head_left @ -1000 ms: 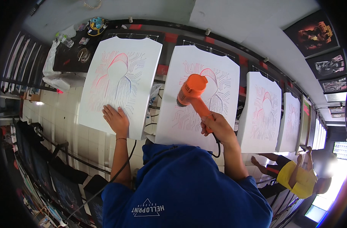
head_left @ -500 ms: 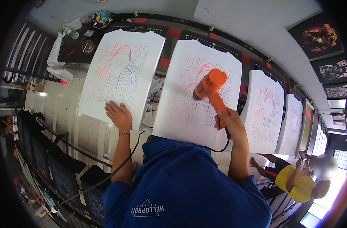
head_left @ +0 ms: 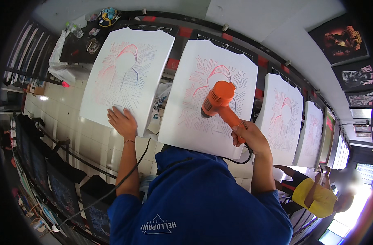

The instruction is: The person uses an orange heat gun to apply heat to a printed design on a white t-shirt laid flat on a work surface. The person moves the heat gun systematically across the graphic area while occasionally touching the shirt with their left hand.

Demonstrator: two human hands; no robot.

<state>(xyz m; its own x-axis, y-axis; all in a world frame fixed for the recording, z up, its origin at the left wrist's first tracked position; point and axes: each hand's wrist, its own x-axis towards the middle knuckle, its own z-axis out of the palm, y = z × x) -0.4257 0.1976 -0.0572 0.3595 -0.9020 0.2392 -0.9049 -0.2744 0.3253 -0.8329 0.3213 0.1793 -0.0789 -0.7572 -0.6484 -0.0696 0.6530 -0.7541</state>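
My right hand point(head_left: 251, 136) is wrapped round the handle of an orange heat gun point(head_left: 222, 96), its dark nozzle slanting down to the left. The gun hangs over a white T-shirt point(head_left: 182, 118) printed with a red and blue line drawing of a hooded figure, and hides part of that print. On the lower edge of another white T-shirt point(head_left: 154, 43) to the left, with the same print, my left hand point(head_left: 122, 121) lies flat with its fingers stretched out. A black cord point(head_left: 133, 165) runs across my left forearm, and the gun's cord end loops below my right hand.
More printed white shirts point(head_left: 282, 118) lie on boards to the right. Dark shirts point(head_left: 64, 183) hang on racks at the lower left. A person in a yellow top point(head_left: 315, 198) is at the right. A black table point(head_left: 78, 51) with a bottle and a cap stands at the far left.
The heat gun and my right hand have moved lower, toward me, uncovering the print's hood. My left hand stays flat on the left shirt. The view has shifted slightly.
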